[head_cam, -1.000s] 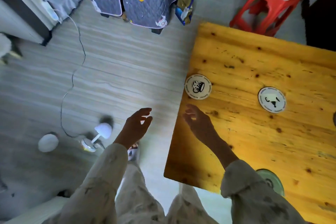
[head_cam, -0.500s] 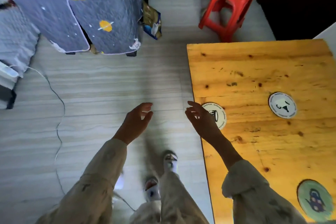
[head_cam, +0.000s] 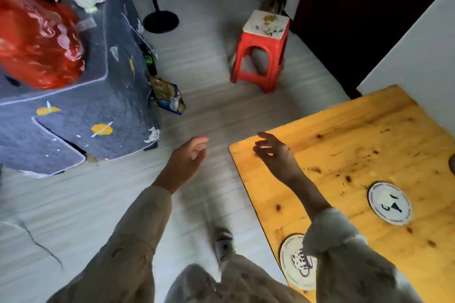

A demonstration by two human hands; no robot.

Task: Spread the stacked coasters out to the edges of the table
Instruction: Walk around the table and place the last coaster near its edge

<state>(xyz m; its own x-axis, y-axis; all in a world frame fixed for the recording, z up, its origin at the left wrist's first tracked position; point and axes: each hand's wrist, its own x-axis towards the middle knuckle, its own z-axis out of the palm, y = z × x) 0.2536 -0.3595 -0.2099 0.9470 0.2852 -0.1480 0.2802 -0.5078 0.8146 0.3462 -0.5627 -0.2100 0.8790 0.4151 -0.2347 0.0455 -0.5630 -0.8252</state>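
A yellow wooden table fills the right side. A white round coaster with a black mug drawing lies flat at the table's left edge, partly under my right sleeve. A second white coaster with black marks lies farther in on the tabletop. A dark rim of something round shows at the right frame edge. My right hand hovers over the table's far-left corner, fingers spread, holding nothing. My left hand hangs over the floor left of the table, loosely curled and empty.
A red plastic stool stands on the floor beyond the table. At left is furniture under a grey planet-print cover with a red bag on top. A snack packet leans on it. A black stand base is farther back.
The view has swung along the table's left edge. The mug coaster now lies behind my right hand, near my sleeve. My right hand has moved to the far-left corner. The green coaster left the view.
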